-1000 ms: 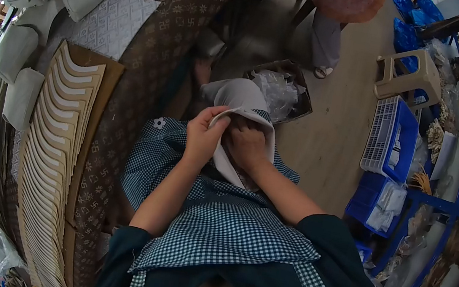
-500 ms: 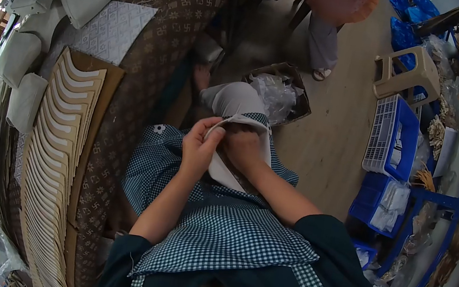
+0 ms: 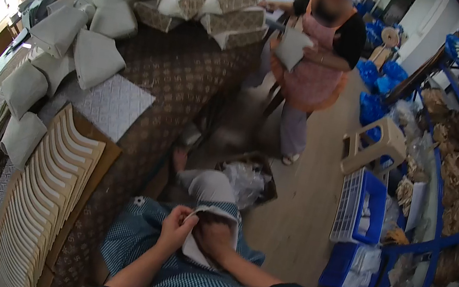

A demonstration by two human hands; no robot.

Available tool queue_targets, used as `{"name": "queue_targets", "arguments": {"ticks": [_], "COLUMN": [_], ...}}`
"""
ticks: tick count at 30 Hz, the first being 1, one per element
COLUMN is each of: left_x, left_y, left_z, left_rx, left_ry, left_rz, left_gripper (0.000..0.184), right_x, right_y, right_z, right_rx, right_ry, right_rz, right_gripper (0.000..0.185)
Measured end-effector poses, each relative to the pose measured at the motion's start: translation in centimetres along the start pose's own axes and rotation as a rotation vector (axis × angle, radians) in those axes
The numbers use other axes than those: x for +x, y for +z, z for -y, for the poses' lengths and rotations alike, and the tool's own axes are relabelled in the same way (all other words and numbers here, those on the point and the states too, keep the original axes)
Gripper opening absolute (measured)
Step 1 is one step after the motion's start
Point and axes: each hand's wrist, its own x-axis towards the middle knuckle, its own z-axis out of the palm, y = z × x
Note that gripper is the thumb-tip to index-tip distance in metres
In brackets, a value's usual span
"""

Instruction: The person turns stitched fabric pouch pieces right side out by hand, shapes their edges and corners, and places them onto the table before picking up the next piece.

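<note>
A pale pouch-like piece [image 3: 192,250] with an open mouth rests on my lap against a checked apron [image 3: 129,227]. At the left side of its rim, my left hand [image 3: 175,230] is closed, pinching the edge between thumb and fingers. My right hand [image 3: 214,237] reaches into the opening, and its fingers are hidden inside, so their grip does not show. The piece's inside is dark and its exact kind is unclear.
Stacked curved strips [image 3: 50,193] and several grey pouch-like pieces [image 3: 97,59] lie on the patterned-cloth table [image 3: 177,72] at left. Ahead are a box of plastic wrap [image 3: 244,182] and a person in an orange apron [image 3: 312,78]. Blue crates [image 3: 374,208] and a stool [image 3: 375,144] stand right.
My view has tilted up, bringing the co-worker and more of the table into sight. My hands stay at the piece's mouth, lower in view.
</note>
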Motion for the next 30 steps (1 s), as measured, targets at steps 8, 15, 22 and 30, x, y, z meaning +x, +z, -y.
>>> {"name": "queue_targets", "arguments": {"ticks": [8,15,22,30], "left_x": [0.3,-1.1,-0.5,-0.7], "left_y": [3.5,2.8,2.4,2.9], "left_z": [-2.9,-4.0,-2.2,-3.8], "left_rx": [0.289,0.365,0.222,0.162], "left_ry": [0.235,0.255,0.172,0.194], "left_rz": [0.114,0.187,0.109,0.104], "left_gripper": [0.029,0.028,0.026,0.023], "right_x": [-0.2,-0.4,0.1,0.2], "right_y": [0.5,0.5,1.2,-0.6], "right_z": [-1.4,-2.0,-1.6,0.2], "right_rx": [0.07,0.26,0.37,0.578], "right_ry": [-0.018,-0.065,-0.156,-0.103], "right_rz": [-0.084,-0.06,0.049,0.049], "right_gripper": [0.02,0.016,0.02,0.016]}}
